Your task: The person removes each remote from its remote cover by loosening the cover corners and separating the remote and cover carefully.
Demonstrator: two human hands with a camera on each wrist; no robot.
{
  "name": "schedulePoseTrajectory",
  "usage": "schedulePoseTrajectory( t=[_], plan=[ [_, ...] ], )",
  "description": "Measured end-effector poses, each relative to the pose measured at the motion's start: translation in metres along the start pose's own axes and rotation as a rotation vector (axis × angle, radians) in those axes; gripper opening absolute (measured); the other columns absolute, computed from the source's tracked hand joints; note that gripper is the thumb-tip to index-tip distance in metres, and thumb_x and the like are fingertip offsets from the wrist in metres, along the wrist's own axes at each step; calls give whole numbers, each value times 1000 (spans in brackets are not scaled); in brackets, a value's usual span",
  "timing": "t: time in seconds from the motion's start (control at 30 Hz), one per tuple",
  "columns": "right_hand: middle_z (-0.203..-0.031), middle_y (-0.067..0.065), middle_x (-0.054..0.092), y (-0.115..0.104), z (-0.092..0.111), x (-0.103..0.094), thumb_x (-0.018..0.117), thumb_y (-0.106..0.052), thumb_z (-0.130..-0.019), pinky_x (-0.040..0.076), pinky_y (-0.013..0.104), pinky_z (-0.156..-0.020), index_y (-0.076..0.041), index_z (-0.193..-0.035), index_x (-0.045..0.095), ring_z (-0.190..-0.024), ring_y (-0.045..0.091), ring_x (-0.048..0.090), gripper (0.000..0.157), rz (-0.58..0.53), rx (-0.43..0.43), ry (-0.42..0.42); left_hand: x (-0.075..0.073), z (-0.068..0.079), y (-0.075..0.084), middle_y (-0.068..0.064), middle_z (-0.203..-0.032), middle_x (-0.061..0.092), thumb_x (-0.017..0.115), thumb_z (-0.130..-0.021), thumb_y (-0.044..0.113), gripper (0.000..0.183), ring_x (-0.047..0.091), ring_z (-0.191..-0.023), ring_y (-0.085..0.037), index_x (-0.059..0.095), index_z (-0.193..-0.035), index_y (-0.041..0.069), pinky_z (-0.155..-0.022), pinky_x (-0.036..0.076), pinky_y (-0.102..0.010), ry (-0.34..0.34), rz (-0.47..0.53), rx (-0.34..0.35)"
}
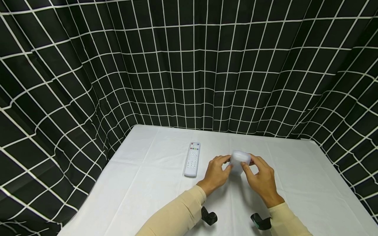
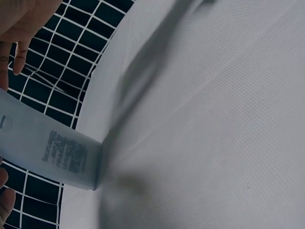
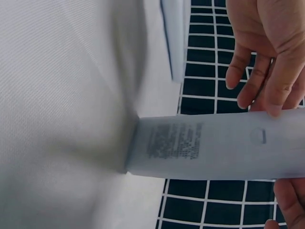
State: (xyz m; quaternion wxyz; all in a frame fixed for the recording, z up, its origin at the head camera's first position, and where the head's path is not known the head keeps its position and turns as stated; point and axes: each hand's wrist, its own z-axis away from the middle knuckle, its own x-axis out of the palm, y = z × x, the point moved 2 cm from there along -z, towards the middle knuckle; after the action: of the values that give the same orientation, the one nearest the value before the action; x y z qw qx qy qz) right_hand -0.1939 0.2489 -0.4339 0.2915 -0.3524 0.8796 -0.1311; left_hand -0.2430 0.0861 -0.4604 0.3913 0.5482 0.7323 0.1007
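White label-printed item (image 1: 241, 156), near-upright, lower end apparently on table (image 1: 141, 183), pinched by left hand (image 1: 216, 172) and right hand (image 1: 261, 179), I judge for steadiness, near remote control (image 1: 193, 159).

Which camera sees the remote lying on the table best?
The head view! It shows the whole remote lying with its buttons up, and nothing covers it. The right wrist view seems to catch only part of its pale side near the top, with no buttons. The left wrist view doesn't show it.

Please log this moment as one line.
left hand: grips pale object; right hand: grips it; object: upright on tablecloth; remote: lies apart
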Motion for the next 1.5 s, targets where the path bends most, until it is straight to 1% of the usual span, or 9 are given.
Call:
schedulePoseTrajectory(
  t=[0.1,0.2,0.4,0.53,0.77,0.97,1.07,1.2,1.5],
  plan=[
    [-85,10,65,-2,-1,0,77,4,-75,43,21,-62,4,-110,66,-75,27,62,37,-7,16,13,0,-1,1,-2,-93,69,74,-83,4,27,63,-84,-15,70,-110,4,-76,46,-19,-3,-9,-2],
    [-85,9,65,-4,-2,0,76,4,-76,41,19,-61,5,-111,66,-74,25,62,36,-9,40,26,0,-2,1,0,-93,69,74,-83,6,26,62,-83,-11,70,-109,6,-76,45,-16,-15,-17,-12],
    [-87,9,65,-5,0,2,75,-1,-81,40,18,-64,2,-113,66,-75,27,62,33,8,110,-11,0,-1,0,1,-94,68,74,-84,7,24,61,-85,-11,70,-108,6,-75,44,-14,-34,-4,-48],
    [-90,9,65,-2,4,3,74,-2,-80,41,24,-67,1,-114,66,-77,28,63,35,28,126,-47,2,-1,-1,1,-92,67,74,-85,8,22,62,-85,-13,70,-106,6,-75,43,-13,-39,-3,-55],
    [-90,11,65,5,9,4,62,12,-70,47,41,-69,5,-112,64,-77,27,65,43,68,85,-84,4,1,-2,0,-94,68,72,-87,11,19,61,-88,-9,71,-106,6,-77,45,-17,-39,-16,-74],
    [-91,14,68,6,12,6,70,11,-77,49,52,-69,4,-112,66,-78,31,67,36,58,152,-111,4,2,-1,-1,-100,71,70,-89,11,20,63,-89,-7,71,-108,7,-79,48,-19,-61,28,-146],
    [-92,14,69,6,12,7,72,7,-79,49,53,-70,5,-112,66,-79,31,67,34,49,167,-115,5,2,0,-2,-101,71,70,-89,8,21,64,-87,-5,70,-109,5,-78,50,-20,-64,67,-169],
    [-91,15,68,6,12,7,73,5,-80,49,54,-73,5,-111,66,-79,32,67,31,48,170,-106,5,3,1,-4,-102,70,69,-89,6,22,64,-87,-4,69,-111,2,-77,51,-20,-67,96,-170],
    [-88,15,67,8,13,7,73,2,-83,53,49,-65,6,-111,65,-74,32,67,29,67,185,-98,7,3,2,-4,-93,70,69,-90,8,23,63,-81,-3,69,-111,0,-73,48,-13,-60,106,-176]
  ],
)
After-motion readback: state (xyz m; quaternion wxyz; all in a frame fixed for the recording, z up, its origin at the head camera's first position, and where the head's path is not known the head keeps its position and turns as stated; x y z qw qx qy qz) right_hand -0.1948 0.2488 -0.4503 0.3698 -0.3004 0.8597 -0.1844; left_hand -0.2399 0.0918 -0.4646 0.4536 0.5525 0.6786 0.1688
